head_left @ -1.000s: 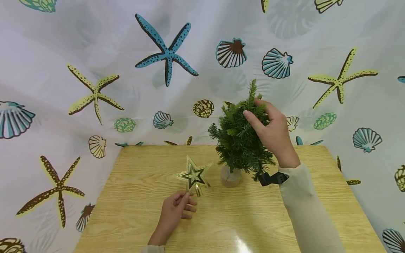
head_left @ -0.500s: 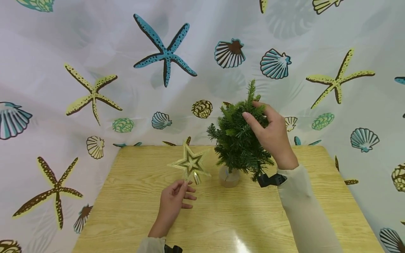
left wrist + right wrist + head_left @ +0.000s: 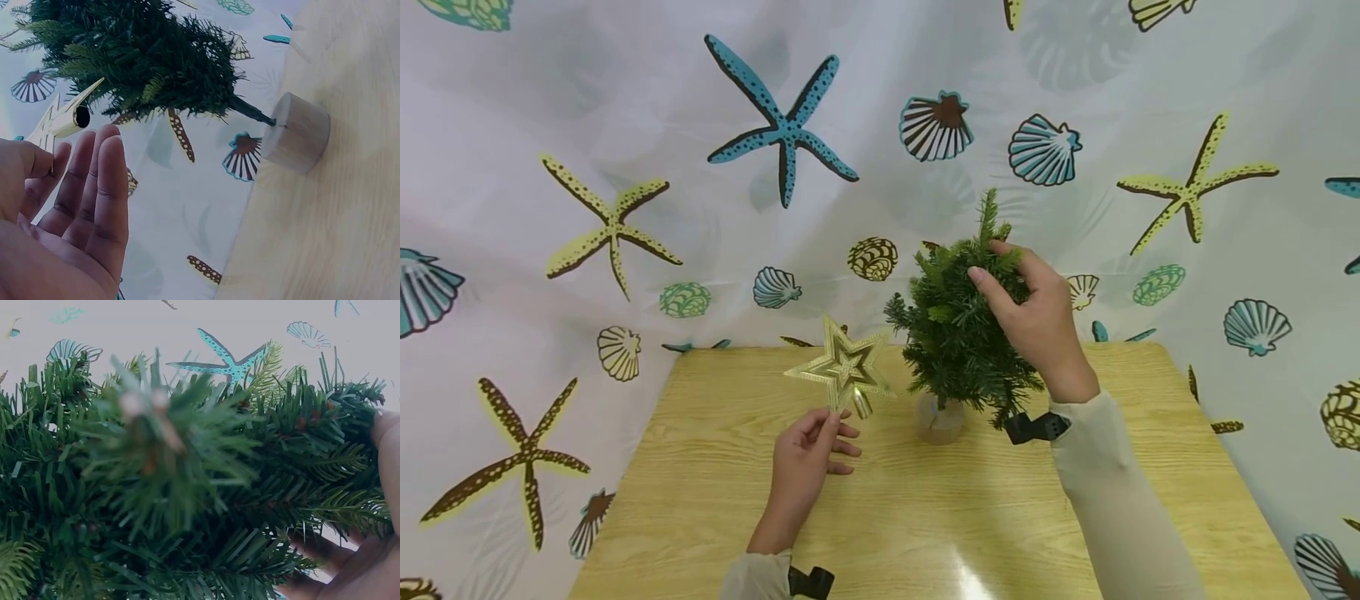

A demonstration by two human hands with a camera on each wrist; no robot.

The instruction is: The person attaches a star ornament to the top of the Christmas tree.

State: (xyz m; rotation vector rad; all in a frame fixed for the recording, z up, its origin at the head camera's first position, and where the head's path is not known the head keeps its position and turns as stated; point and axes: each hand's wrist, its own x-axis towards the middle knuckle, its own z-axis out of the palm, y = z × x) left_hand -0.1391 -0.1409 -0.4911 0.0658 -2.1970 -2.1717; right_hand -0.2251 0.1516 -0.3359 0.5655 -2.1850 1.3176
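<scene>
Between thumb and forefinger, my left hand (image 3: pixel 808 450) pinches the lower point of a gold star tree topper (image 3: pixel 842 367); its other fingers are spread out. The star's short hollow socket (image 3: pixel 74 120) shows in the left wrist view, angled down beside the fingers. A small artificial Christmas tree (image 3: pixel 958 333) stands upright to the star's right on a round wooden base (image 3: pixel 940 419). My right hand (image 3: pixel 1041 321) holds the tree's upper branches from the right, thumb in front and fingers behind, partly hidden by needles. The treetop (image 3: pixel 988 215) sticks up above that hand.
The wooden table (image 3: pixel 700 467) carries the tree near its back edge. Behind it hangs a white curtain (image 3: pixel 715 233) printed with starfish and shells. Each wrist wears a black camera mount (image 3: pixel 1036 427).
My left hand has raised the gold star off the tabletop, moving it up and slightly left, toward the back. The right hand keeps its hold on the tree.
</scene>
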